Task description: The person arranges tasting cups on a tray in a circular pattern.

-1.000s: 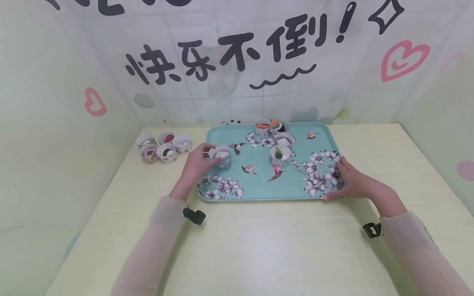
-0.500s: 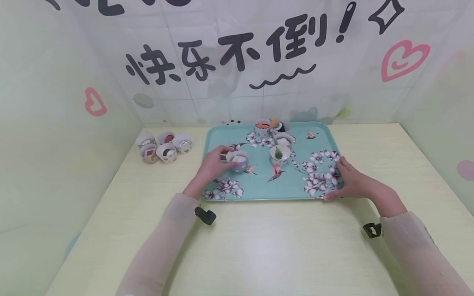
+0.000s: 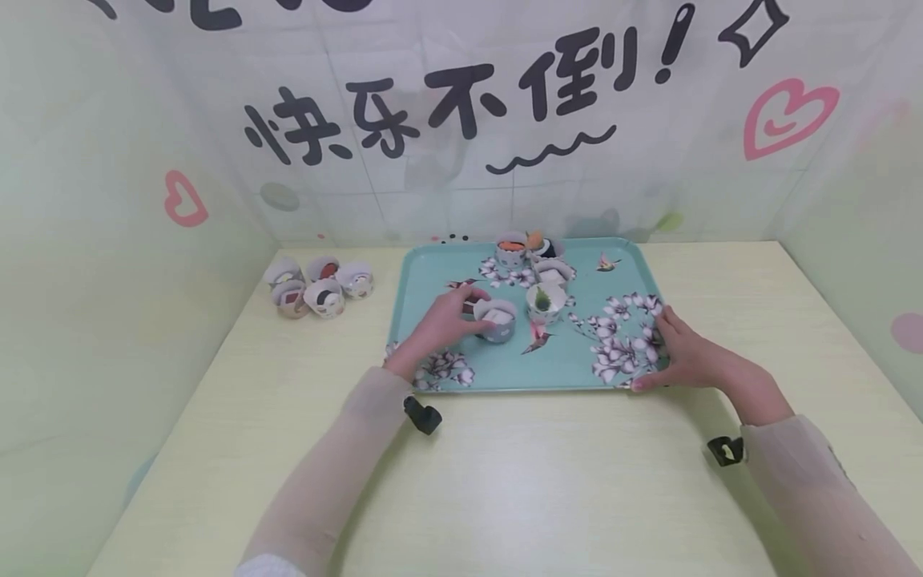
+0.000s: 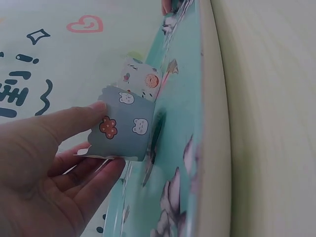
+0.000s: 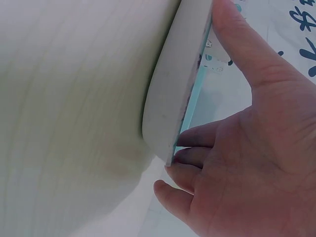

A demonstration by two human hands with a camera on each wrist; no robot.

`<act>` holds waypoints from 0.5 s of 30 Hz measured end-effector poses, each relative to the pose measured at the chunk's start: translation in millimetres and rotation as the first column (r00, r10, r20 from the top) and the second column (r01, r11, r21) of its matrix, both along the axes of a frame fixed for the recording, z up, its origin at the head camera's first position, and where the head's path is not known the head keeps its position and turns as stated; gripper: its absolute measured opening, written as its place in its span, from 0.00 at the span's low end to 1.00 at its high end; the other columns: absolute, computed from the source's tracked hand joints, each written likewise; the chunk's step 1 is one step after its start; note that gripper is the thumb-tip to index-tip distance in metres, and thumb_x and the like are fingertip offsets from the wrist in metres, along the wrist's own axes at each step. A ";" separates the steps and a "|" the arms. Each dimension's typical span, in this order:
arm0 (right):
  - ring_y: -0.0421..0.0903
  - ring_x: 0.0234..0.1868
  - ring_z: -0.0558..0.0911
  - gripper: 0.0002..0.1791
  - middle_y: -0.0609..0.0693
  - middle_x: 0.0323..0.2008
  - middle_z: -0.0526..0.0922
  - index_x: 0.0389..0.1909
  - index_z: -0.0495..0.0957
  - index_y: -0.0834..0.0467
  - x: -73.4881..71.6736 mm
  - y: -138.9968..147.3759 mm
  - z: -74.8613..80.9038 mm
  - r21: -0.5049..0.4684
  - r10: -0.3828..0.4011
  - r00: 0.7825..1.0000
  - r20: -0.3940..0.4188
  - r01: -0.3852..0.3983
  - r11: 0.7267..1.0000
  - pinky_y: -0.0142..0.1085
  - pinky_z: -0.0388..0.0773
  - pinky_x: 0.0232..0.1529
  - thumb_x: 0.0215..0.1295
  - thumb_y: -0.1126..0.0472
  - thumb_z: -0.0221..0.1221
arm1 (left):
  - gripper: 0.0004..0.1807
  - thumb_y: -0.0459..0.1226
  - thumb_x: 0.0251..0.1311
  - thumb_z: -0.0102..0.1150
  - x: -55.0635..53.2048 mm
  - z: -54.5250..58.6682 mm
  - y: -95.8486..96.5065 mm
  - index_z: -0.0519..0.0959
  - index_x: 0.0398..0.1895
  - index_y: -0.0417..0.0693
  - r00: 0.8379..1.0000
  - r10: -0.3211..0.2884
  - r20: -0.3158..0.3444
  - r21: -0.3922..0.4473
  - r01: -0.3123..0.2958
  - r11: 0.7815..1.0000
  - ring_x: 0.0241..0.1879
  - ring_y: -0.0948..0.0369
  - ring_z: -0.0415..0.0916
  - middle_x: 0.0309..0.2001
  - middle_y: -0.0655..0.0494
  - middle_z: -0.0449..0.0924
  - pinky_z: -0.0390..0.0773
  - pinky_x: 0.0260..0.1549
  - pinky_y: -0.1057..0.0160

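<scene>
My left hand (image 3: 449,320) pinches a blue-grey paper baking cup (image 4: 123,131) printed with small bears, thumb on one side and fingers on the other. Something whitish sits inside this cup in the head view. It is low over the middle of a turquoise floral tray (image 3: 433,268); whether it touches the tray I cannot tell. Just right of it stands a white patterned cup (image 3: 546,303) with a green leaf-like piece. My right hand (image 3: 688,353) grips the tray's front right corner, thumb along the front rim and fingers by the right side (image 5: 197,153).
Behind the leaf cup stand a cup with whitish contents (image 3: 553,272), a cup with an orange-red piece (image 3: 511,250) and one with a dark sushi-like piece (image 3: 546,247). Several filled cups (image 3: 324,296) cluster on the table left of the tray. A printed wall sheet (image 3: 461,200) rises behind.
My left hand has carried the blue-grey cup rightward across the tray, from its left side to near the leaf cup. The right hand has stayed at the tray's corner.
</scene>
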State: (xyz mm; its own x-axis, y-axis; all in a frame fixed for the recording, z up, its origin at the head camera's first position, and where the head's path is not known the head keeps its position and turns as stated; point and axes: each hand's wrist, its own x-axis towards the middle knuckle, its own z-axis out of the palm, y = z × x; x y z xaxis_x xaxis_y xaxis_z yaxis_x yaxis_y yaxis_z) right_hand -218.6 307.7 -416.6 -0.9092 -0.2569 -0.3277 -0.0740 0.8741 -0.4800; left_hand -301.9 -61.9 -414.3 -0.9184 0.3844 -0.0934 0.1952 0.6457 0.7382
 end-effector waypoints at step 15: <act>0.76 0.75 0.35 0.77 0.79 0.73 0.26 0.73 0.31 0.79 -0.1 -0.3 0.5 -0.002 0.001 1.000 -0.003 -0.001 1.000 0.70 0.45 0.72 0.47 0.39 0.75 | 0.27 0.40 0.59 0.70 -1.3 -5.6 18.7 0.75 0.61 0.47 0.994 -0.100 -0.044 0.006 0.101 0.995 0.60 0.52 0.78 0.59 0.50 0.79 0.79 0.61 0.56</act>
State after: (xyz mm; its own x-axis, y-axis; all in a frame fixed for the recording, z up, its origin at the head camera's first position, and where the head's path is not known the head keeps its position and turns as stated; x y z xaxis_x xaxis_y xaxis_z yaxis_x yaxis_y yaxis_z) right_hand -218.8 307.4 -416.2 -0.9099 -0.2584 -0.3245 -0.0764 0.8732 -0.4813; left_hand -303.2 -43.2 -419.9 -0.8782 0.4757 -0.0509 0.2908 0.6154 0.7326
